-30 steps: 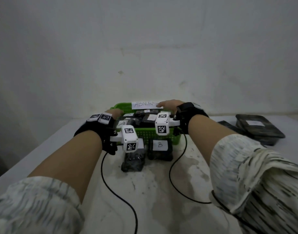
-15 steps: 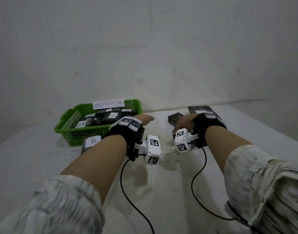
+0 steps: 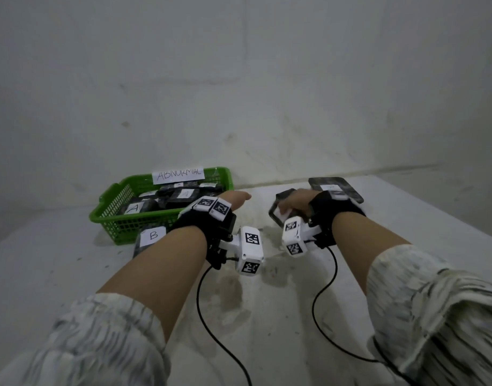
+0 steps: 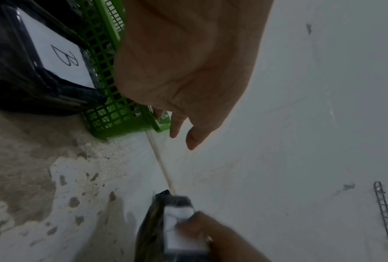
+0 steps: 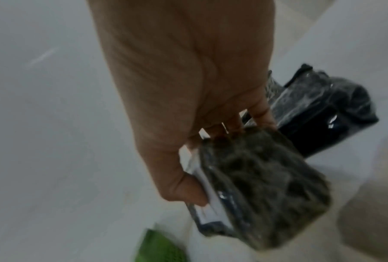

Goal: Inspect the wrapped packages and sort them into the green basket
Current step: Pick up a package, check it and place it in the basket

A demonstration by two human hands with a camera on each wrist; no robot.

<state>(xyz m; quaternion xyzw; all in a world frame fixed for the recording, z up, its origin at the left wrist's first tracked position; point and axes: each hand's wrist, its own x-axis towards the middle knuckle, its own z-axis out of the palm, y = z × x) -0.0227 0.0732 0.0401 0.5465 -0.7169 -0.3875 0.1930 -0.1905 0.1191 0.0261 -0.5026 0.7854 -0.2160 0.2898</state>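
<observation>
Right hand (image 5: pixel 188 109) is pinching a wrapped package (image 5: pixel 262 186) off the surface (image 3: pixel 267 316); left hand (image 3: pixel 233 199) is hanging spread. Risk: slick film is inviting a slip short of the green basket (image 3: pixel 114 218).

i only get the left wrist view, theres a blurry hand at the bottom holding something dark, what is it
Observer: The right hand holds a wrapped package of dark contents with a white label; thumb on the label side, fingers across the far edge.
Operator: is it off the table
Observer: It looks lifted and tilted in the head view, near another package lying flat by the wall.
Operator: whats in the basket, i only see its corner
Observer: The green basket holds several packages, two with labels reading A, and carries a sign reading ABNORMAL.
</observation>
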